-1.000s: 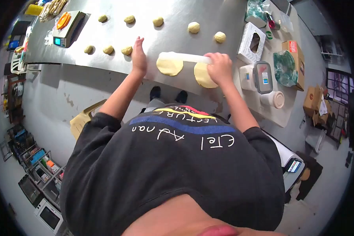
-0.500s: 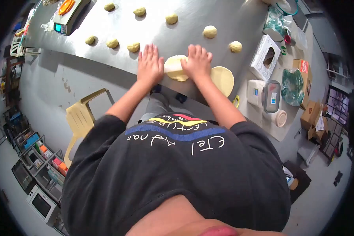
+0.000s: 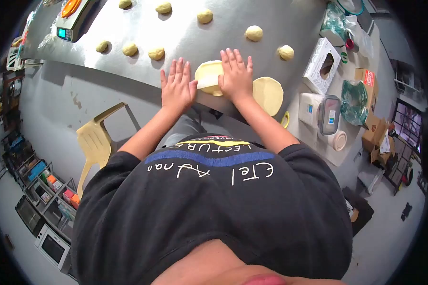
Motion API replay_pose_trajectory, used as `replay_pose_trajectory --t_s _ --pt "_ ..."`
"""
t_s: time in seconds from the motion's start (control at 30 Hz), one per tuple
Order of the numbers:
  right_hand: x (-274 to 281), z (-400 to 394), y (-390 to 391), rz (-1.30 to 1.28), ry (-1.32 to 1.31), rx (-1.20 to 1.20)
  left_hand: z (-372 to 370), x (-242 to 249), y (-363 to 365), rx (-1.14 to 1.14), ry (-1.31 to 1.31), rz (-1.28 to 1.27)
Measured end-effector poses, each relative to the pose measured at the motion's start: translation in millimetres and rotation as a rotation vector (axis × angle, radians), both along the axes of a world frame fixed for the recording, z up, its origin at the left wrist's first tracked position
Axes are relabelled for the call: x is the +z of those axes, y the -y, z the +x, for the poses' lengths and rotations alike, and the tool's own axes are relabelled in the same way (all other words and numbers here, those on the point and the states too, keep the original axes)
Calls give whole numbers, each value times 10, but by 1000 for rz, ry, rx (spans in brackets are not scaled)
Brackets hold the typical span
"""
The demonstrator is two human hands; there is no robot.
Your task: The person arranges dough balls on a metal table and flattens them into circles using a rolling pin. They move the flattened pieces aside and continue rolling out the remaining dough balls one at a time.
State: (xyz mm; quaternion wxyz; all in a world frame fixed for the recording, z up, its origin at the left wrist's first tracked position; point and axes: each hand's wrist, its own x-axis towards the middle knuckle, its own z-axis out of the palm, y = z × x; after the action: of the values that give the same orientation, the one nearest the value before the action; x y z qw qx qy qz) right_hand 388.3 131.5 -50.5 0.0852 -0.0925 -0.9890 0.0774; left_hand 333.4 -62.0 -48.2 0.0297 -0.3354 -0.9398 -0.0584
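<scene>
My left hand [image 3: 178,88] lies palm down with its fingers stretched out, just left of a flattened piece of dough [image 3: 208,70]. On the dough's other side, my right hand [image 3: 236,78] is also flat, fingers extended, and covers its right edge. Between the two thumbs a pale, smooth bar, which looks like a rolling pin [image 3: 207,84], crosses the dough's near part. Both palms hide its ends. A second flat dough round [image 3: 268,96] rests beside my right forearm. Several dough balls [image 3: 205,16] sit farther back on the metal table [image 3: 142,76].
A digital scale [image 3: 76,19] with an orange dish stands at the back left. Along the right are a white glove-type box [image 3: 322,66], a lidded plastic container [image 3: 328,115] and a green plastic bag [image 3: 354,103]. A beige plastic chair [image 3: 95,137] is on the floor to the left.
My left hand has slid a little toward my body. The right hand's fingers are stretched farther forward. The view has shifted slightly, so the dough and balls appear higher and more to the left.
</scene>
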Motion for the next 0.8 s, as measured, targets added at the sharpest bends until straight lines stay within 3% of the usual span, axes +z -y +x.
replay_pose_trajectory --t_s 0.17,0.33,0.4,0.43,0.5,0.57,0.63,0.8 --pt "9 518 90 -97 -13 120 319 59 214 -91 115 88" --pt "228 700 85 28 -125 127 100 39 347 -316 147 284" --pt "455 729 172 -297 100 -27 -187 219 302 -481 146 303" --pt "507 759 253 -295 92 -54 -347 325 259 -508 145 304" --pt "579 819 439 -542 182 -201 -663 458 144 -787 311 245" --pt "344 869 679 -593 106 -245 -930 421 -3 -903 410 153" --pt "194 859 955 -531 101 -325 -1106 364 -194 -1080 349 112" --pt "55 641 1344 -463 93 -596 -1138 89 -593 -1098 210 -9"
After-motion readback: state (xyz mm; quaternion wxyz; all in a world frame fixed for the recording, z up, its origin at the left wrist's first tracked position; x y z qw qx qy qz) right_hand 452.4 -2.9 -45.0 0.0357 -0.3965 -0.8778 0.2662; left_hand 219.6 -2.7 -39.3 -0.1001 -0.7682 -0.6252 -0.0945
